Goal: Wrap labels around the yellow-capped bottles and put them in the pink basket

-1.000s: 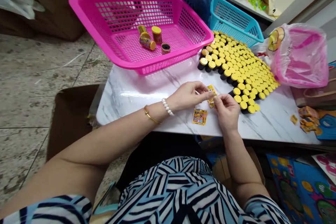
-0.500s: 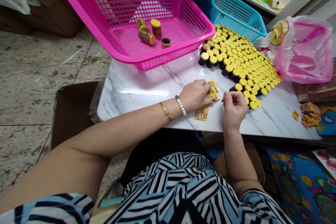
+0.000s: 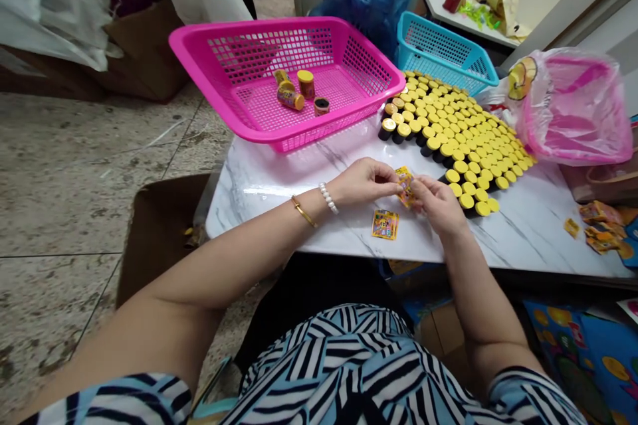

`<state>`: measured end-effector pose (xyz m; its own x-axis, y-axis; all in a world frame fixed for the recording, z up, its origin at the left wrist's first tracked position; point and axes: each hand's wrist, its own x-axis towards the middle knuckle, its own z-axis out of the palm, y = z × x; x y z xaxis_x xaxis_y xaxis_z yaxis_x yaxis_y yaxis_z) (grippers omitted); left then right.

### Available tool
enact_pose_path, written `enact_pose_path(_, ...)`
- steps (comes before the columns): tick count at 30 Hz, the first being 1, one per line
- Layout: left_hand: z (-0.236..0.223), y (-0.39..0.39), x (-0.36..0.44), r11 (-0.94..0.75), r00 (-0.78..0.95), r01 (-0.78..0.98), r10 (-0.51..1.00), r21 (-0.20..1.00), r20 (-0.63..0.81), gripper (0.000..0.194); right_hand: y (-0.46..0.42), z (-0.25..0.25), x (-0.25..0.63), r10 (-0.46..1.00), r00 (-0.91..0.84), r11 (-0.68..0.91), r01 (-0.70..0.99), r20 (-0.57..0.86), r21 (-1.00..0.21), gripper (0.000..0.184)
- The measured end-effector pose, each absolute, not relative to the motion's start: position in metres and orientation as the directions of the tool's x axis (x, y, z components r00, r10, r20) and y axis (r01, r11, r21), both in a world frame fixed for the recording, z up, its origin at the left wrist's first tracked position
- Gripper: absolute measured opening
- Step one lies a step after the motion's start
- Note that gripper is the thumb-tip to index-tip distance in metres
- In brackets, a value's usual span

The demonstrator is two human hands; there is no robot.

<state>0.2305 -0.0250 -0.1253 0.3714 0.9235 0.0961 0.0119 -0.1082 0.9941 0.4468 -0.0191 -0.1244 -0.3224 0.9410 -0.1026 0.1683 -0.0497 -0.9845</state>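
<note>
Pinching a small yellow slip in the fingers of left hand and right hand, just beyond the slip stack on the worktop, with yellow-capped tubs to that stack's right.

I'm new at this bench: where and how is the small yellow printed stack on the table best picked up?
Probably pinch the stack at its near edge, coming low from the front of the table: it lies flat and thin, offering only edges, while the left hand and right hand are beyond its far side.
</note>
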Motion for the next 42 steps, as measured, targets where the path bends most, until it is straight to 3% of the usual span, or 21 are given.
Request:
enact_pose_path(4,-0.116,-0.029,0.226,-0.16,0.36,0.092,0.926,0.983,0.117,0.021,0.002,-0.101,0.443,0.811,-0.572,0.106,0.35,-0.122,-0.931,0.042)
enact_pose_path(7,-0.112,-0.028,0.222,-0.157,0.406,0.098,0.908,0.983,0.104,0.026,0.013,-0.089,0.438,0.721,-0.659,0.074,0.381,-0.215,-0.922,0.041)
enact_pose_path(9,-0.113,-0.025,0.22,-0.132,0.313,0.08,0.944,0.988,0.101,0.027,0.015,-0.089,0.434,0.78,-0.594,0.03,0.352,-0.198,-0.936,0.04)
enact_pose_path(12,-0.117,-0.023,0.222,-0.06,0.019,0.037,0.998,0.998,0.059,0.031,0.015,-0.101,0.43,0.931,-0.357,0.008,0.231,-0.077,-0.973,0.039)
enact_pose_path(14,-0.119,-0.025,0.225,-0.006,-0.038,0.0,0.999,1.0,0.006,0.037,0.015,-0.113,0.43,0.97,-0.244,0.04,0.162,-0.001,-0.986,0.039)
enact_pose_path(17,-0.119,-0.03,0.232,0.001,0.02,-0.026,1.0,1.0,0.0,0.041,0.019,-0.128,0.433,0.979,-0.2,0.059,0.095,0.039,-0.994,0.037)
enact_pose_path(22,-0.119,-0.035,0.237,-0.057,-0.039,0.009,0.998,0.998,0.057,0.033,0.018,-0.135,0.429,0.978,-0.205,-0.029,0.066,-0.042,-0.997,0.038)
enact_pose_path(31,-0.122,-0.035,0.238,0.02,-0.004,0.007,1.0,1.0,-0.02,0.039,0.008,-0.14,0.418,0.996,-0.076,0.05,0.078,0.044,-0.996,0.041)
enact_pose_path(34,-0.127,-0.033,0.241,0.085,0.069,-0.063,0.994,0.994,-0.08,0.052,0.01,-0.145,0.417,0.994,-0.086,0.076,0.036,0.073,-0.996,0.04)
enact_pose_path(38,-0.132,-0.03,0.241,0.228,0.097,-0.272,0.973,0.935,-0.209,0.055,0.008,-0.147,0.412,0.981,-0.104,0.168,0.026,0.165,-0.985,0.04)
enact_pose_path(42,-0.13,-0.028,0.238,0.226,0.134,-0.36,0.973,0.905,-0.189,0.045,0.006,-0.145,0.409,0.967,-0.153,0.21,0.037,0.202,-0.977,0.036)
